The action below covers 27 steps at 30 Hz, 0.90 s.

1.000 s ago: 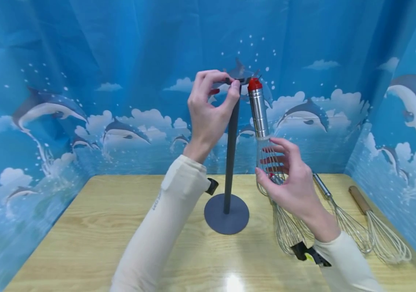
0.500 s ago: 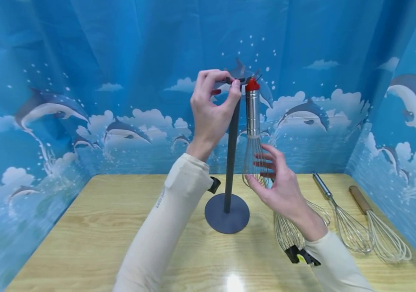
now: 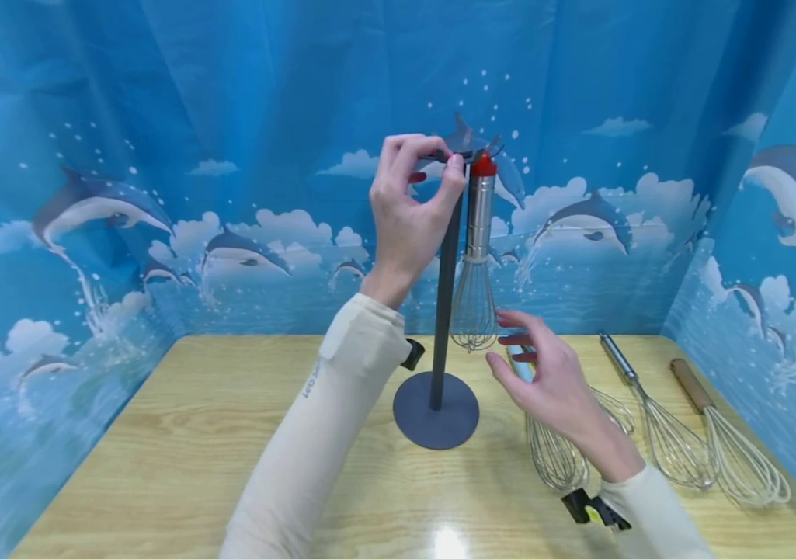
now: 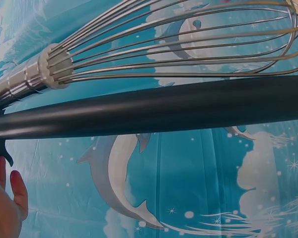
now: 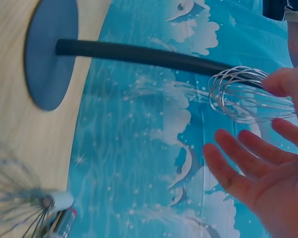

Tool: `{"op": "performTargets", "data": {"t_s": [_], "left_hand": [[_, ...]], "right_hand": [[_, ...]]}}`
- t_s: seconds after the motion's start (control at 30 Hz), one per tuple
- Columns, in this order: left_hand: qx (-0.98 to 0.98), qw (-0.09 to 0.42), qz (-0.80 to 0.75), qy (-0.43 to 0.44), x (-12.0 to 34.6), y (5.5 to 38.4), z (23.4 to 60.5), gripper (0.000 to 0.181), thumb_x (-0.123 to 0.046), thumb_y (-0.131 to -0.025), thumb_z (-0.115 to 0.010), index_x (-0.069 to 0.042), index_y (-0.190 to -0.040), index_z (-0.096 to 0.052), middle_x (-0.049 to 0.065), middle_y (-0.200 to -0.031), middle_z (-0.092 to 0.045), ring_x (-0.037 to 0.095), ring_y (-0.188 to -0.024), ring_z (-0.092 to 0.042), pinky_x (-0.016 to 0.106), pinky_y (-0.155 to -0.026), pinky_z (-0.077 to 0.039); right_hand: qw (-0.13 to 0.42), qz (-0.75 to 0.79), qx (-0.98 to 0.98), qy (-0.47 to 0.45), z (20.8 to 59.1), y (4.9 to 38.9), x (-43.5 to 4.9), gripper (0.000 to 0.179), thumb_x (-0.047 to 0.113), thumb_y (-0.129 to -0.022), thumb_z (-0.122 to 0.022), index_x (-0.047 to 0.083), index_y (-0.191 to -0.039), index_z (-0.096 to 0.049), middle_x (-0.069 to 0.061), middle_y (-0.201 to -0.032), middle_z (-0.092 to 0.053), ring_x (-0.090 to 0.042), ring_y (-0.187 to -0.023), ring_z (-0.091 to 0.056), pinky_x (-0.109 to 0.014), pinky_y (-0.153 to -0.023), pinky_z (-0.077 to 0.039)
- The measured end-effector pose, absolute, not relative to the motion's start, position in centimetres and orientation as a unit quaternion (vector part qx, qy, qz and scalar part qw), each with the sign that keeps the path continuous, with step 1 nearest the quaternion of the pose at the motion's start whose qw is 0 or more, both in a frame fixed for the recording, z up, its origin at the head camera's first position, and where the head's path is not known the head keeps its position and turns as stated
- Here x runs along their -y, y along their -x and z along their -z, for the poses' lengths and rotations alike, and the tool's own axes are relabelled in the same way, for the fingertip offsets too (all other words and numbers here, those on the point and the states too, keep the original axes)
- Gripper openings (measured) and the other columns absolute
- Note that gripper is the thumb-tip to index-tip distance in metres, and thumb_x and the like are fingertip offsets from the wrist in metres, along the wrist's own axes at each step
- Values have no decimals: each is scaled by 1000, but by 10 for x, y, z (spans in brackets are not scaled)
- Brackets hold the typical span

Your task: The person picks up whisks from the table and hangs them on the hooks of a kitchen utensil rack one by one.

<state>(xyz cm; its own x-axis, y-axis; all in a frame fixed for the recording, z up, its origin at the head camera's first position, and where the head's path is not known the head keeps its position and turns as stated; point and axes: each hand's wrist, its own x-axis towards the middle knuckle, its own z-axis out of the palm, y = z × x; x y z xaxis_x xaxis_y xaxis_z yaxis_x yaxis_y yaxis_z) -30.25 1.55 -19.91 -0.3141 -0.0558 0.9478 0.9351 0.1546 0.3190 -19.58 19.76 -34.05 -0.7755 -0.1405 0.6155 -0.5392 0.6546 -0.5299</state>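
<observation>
A whisk (image 3: 479,225) with a red end cap and metal handle hangs head-down from the hooked top of a dark stand (image 3: 445,303). With thumb and fingers, my left hand (image 3: 413,206) pinches the stand's top, left of the red cap. My right hand (image 3: 544,380) is held just right of the hanging whisk's wires, its fingers loosely bent and nothing between them. In the right wrist view the whisk's wire loops (image 5: 238,94) sit beyond the spread fingers. The left wrist view has the whisk wires (image 4: 179,44) running alongside the dark pole (image 4: 154,109).
The stand's round base (image 3: 436,435) rests on the wooden table (image 3: 230,435). To the right lie several whisks, among them a metal-handled whisk (image 3: 663,427) and a wooden-handled whisk (image 3: 736,442). Another whisk (image 3: 554,458) lies partly behind my right hand. A blue dolphin-print curtain (image 3: 265,116) surrounds the table.
The red-capped whisk has swung left toward the pole and now hangs from the stand. My right hand has let go of its wires and drawn slightly away. My left hand stays at the top.
</observation>
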Motion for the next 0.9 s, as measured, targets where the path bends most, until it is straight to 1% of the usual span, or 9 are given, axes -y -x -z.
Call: {"op": "performTargets", "data": {"t_s": [0.1,0.23,0.33,0.37,0.53,0.6,0.73,0.9], "left_hand": [[602,461,539,366,-16,303,199,20,-17,-96,-64,0,-104,-68,16,-111,-58,31,-102,-56,31,-88,-49],[602,463,537,367,-16,304,199,19,-17,-96,-64,0,-103,-68,16,-111,-58,31,-101,-56,33,-88,-50],[602,465,535,369,-15,304,199,18,-16,-96,-64,0,-103,-68,16,-110,-58,29,-101,-56,39,-88,-51],[601,466,534,369,-15,304,199,18,-16,-96,-64,0,-103,-68,16,-110,-58,29,-101,-56,39,-88,-51],[599,466,534,371,-15,304,198,18,-16,-96,-63,0,-103,-68,17,-110,-58,30,-101,-56,26,-89,-47],[600,468,532,371,-15,304,198,18,-16,-96,-63,0,-103,-68,17,-110,-57,28,-101,-56,23,-89,-46],[601,470,529,371,-15,305,198,18,-16,-96,-63,0,-103,-68,16,-110,-57,24,-100,-55,22,-89,-46],[603,469,530,369,-15,305,199,19,-16,-96,-63,0,-103,-68,16,-110,-57,29,-100,-56,22,-89,-46]], "right_hand": [[256,-328,891,-179,346,192,-205,53,10,-92,-71,6,-142,-54,-13,-127,-68,-25,-100,-72,-35,-75,-62],[233,-297,912,-157,354,187,-216,52,14,-93,-71,6,-141,-54,-12,-120,-69,-24,-99,-71,-32,-72,-60],[204,-285,925,-145,361,184,-223,52,16,-94,-70,5,-142,-54,-14,-119,-69,-27,-98,-71,-33,-72,-59],[193,-281,930,-141,363,183,-226,51,16,-94,-70,5,-142,-53,-16,-120,-69,-28,-99,-71,-34,-72,-59],[145,-250,949,-127,371,178,-234,48,20,-95,-69,5,-138,-57,-19,-128,-67,-34,-102,-70,-48,-80,-59],[130,-237,955,-120,373,177,-237,44,22,-94,-69,5,-135,-60,-19,-128,-67,-35,-102,-70,-51,-82,-59],[109,-211,966,-105,379,176,-240,38,24,-94,-69,7,-128,-65,-17,-124,-68,-35,-100,-70,-51,-79,-58],[108,-181,972,-101,387,175,-242,36,25,-93,-70,9,-124,-68,-16,-122,-69,-33,-95,-69,-49,-73,-58]]}}
